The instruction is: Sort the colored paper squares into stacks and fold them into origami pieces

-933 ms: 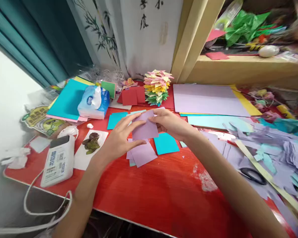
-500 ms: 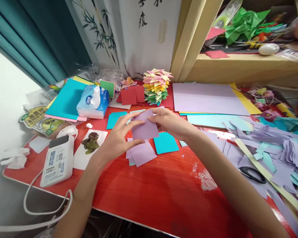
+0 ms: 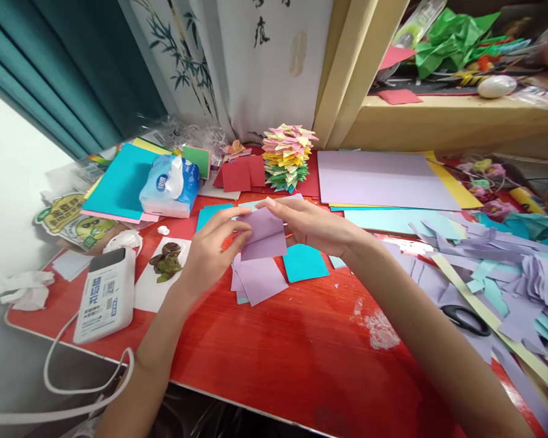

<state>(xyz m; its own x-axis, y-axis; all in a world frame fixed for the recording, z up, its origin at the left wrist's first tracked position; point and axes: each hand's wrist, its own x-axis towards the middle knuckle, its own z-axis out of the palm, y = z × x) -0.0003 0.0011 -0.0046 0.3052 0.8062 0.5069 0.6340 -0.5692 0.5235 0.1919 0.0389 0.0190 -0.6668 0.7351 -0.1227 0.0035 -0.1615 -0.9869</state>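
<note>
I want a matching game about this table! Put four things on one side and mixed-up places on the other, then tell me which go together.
Things:
1. Purple square
2. Tissue pack
3. Scissors
4. Crumpled green paper

Places:
A. Up on the shelf
B. Between the left hand and the right hand
C. Among the cut strips on the right
D. At the left, by the big blue sheet

Right pairs: 1-B, 2-D, 3-C, 4-A
</note>
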